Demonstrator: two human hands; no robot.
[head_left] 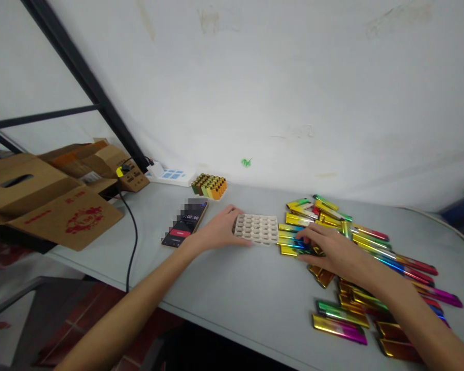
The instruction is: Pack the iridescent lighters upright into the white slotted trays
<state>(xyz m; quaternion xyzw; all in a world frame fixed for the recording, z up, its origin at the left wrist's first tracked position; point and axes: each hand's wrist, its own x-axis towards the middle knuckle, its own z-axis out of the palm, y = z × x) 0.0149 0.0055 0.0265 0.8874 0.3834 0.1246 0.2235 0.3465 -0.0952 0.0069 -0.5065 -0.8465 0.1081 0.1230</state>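
one filled tray [217, 192] is by wall [232, 103], but white tray [257, 229], gripped by l. hand [222, 230], has slots empty; r. hand [327, 248] curls at shiny pcs. [288, 242], grip can't tell.

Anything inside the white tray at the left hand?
Visible slots of the white tray look empty. The left hand covers part of its left end, so nothing certain there; the tray's underside is hidden too.

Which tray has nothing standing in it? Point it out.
The white tray gripped by the left hand: its rows of slots show empty, while the other tray, by the wall, is packed with upright pieces.
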